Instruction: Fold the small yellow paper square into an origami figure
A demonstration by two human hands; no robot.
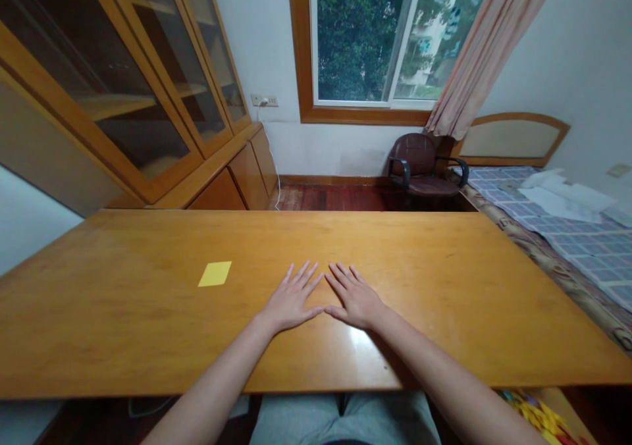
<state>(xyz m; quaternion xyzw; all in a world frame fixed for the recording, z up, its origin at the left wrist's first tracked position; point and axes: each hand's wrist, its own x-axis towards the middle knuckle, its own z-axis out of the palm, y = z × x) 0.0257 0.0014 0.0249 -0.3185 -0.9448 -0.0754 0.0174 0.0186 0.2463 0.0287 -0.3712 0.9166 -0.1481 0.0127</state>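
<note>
My left hand (pixel 291 298) lies flat on the wooden table (pixel 444 280), palm down with its fingers spread. My right hand (pixel 354 296) rests flat just beside it, fingers stretched out too. The thumbs and forefingers nearly touch and frame a small triangle of bare wood. Neither hand holds anything. A yellow square of paper (pixel 215 274) lies on the table to the left of my left hand, about a hand's width away.
A wooden cabinet with glass doors (pixel 148 89) stands at the back left. Under the window (pixel 395 37) is a dark red armchair (pixel 424 168). A bed (pixel 577 234) with papers on it runs along the right side.
</note>
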